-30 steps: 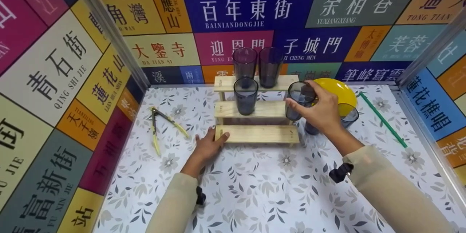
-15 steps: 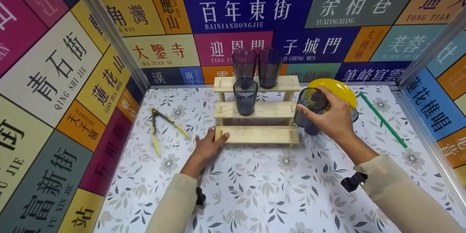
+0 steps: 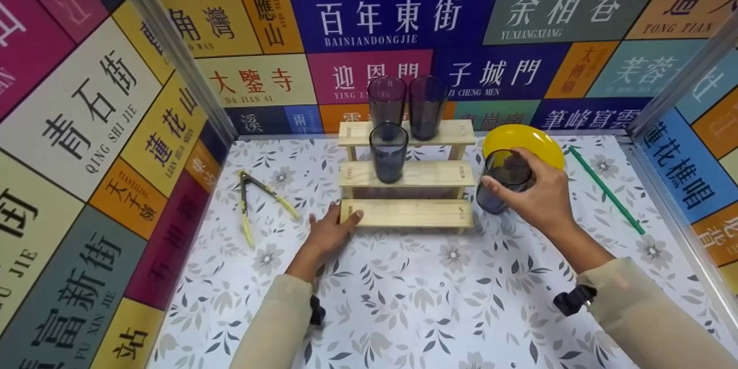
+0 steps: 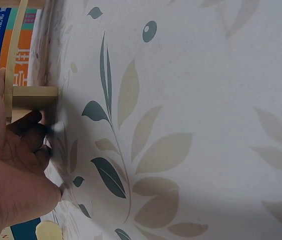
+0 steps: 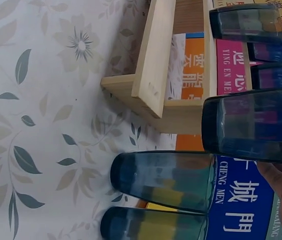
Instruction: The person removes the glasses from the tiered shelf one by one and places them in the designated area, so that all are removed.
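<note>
My right hand (image 3: 536,190) grips a dark tinted glass tumbler (image 3: 500,193), fingers and thumb around its upper part, just right of a three-step wooden stand (image 3: 408,212). In the right wrist view, the held tumbler (image 5: 250,125) is raised above two similar tumblers on the table, a nearer tumbler (image 5: 163,180) and a farther tumbler (image 5: 153,225). The hand and held glass hide these two in the head view. My left hand (image 3: 331,236) holds the left end of the lowest step, thumb on top. One tumbler (image 3: 389,153) stands on the middle step, with two tumblers (image 3: 428,106) on the top step.
A yellow plate (image 3: 527,141) lies behind my right hand. Farther right is a green stick (image 3: 605,190). Yellow-handled tongs (image 3: 259,199) lie spread on the left of the floral tabletop (image 3: 415,305). Sign-printed panels (image 3: 398,11) enclose the back and sides.
My right hand has carried the tumbler rightward and toward me, away from the middle step, over the glasses on the table. My left hand has stayed on the stand.
</note>
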Available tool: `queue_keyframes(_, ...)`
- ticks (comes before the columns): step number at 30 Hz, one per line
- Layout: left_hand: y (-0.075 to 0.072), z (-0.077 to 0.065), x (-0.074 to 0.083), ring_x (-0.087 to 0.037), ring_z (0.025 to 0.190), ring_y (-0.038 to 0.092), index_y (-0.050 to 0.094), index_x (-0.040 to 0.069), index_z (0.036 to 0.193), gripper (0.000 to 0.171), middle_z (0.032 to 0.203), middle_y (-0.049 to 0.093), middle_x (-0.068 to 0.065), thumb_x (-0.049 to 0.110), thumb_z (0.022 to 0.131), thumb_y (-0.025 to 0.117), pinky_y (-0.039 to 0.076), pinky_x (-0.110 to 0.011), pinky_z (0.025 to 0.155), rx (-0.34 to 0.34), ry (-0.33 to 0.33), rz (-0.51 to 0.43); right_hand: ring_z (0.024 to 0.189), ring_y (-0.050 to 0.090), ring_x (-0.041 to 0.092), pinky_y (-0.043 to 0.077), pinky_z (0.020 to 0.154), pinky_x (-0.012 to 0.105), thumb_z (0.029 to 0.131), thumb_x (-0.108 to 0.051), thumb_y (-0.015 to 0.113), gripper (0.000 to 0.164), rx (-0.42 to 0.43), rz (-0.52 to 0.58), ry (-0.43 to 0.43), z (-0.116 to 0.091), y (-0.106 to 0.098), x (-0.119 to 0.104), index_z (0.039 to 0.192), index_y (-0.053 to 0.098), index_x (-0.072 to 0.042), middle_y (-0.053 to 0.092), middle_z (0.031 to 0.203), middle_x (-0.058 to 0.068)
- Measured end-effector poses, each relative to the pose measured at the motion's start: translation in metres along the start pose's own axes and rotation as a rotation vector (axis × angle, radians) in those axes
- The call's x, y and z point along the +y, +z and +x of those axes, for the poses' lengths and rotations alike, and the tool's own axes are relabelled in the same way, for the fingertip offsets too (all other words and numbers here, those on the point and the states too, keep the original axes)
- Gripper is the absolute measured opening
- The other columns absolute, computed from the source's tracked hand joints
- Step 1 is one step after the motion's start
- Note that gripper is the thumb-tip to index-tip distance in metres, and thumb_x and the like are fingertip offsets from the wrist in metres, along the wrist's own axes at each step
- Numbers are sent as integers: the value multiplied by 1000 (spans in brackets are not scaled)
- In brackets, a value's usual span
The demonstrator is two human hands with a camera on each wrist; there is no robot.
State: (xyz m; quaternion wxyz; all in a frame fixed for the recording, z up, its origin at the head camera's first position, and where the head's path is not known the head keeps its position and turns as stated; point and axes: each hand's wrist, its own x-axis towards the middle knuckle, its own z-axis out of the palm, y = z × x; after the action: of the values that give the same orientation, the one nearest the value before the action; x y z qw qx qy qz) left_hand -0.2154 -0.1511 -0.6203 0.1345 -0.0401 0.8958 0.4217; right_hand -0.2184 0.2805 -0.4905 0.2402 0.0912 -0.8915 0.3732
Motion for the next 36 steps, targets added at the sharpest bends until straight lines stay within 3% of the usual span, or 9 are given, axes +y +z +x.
queue_keyframes(9,1,0,-1,-54,170,-7,33,19,176,93,185,17,-17,76,105,53,-12,-67,139,-3,-54,-15,104,73,41,44,83,21,77,-29,104,74,8,-7,-10,-13,-2,12,138,72,-2,79,118,25)
queue_keyframes(16,0,-4,5,-56,169,-10,31,21,176,93,185,18,-15,77,105,52,-8,-72,137,4,-64,-14,107,73,46,49,86,41,80,-32,102,73,4,-33,21,-25,-5,21,139,71,-4,78,119,27)
queue_keyframes(22,0,-3,3,-54,170,-11,34,25,176,96,186,17,-15,83,102,53,-10,-70,137,-5,-66,-31,105,75,46,45,85,23,78,-30,103,73,19,-36,28,-37,-5,32,139,72,-5,79,119,25)
queue_keyframes(30,16,41,-41,-56,164,28,38,13,173,121,182,22,-23,100,90,44,-18,-66,137,-3,52,29,99,77,41,41,83,6,76,-26,104,70,27,-3,19,-50,-3,46,136,73,-6,81,117,20)
queue_keyframes(33,15,39,-41,-56,165,25,38,14,173,117,182,21,-24,97,92,47,-18,-67,136,-8,55,11,100,77,39,40,84,1,76,-26,105,71,31,8,24,-57,-1,50,136,73,-6,81,118,19)
queue_keyframes(36,7,23,-25,-59,168,10,38,15,174,106,183,19,-24,88,98,53,-16,-70,136,-11,25,-24,101,78,39,41,85,-2,76,-27,105,70,31,8,28,-62,2,53,136,73,-6,81,118,19)
